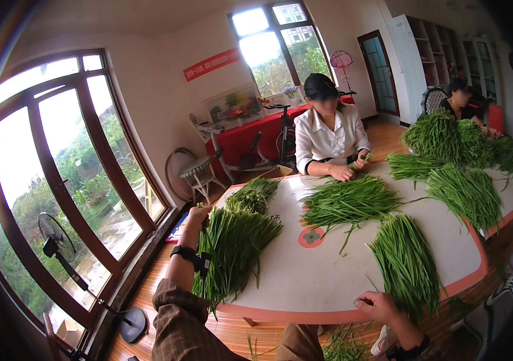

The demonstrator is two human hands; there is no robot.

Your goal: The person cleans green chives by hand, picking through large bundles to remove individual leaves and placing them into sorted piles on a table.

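On the table's left side lies a large pile of long green stalks that look like garlic chives [232, 249]. My left hand [200, 215] is at the far left end of this pile, its fingers closed around stalk ends; part of the hand is hidden. My right hand [381, 307] hovers by the near table edge with thumb and fingers pinched together. Whatever sits in that pinch is too small to make out. Just right of it, another chive bundle [405, 262] lies with its lower ends over the table edge.
Across the white, orange-edged table [304, 277], a person in a white shirt [331, 141] handles chives behind a middle pile [352, 198]. More heaps [464, 192] lie at right, near another seated person [464, 108]. Loose trimmings [345, 346] are on the floor. A fan [130, 325] stands left.
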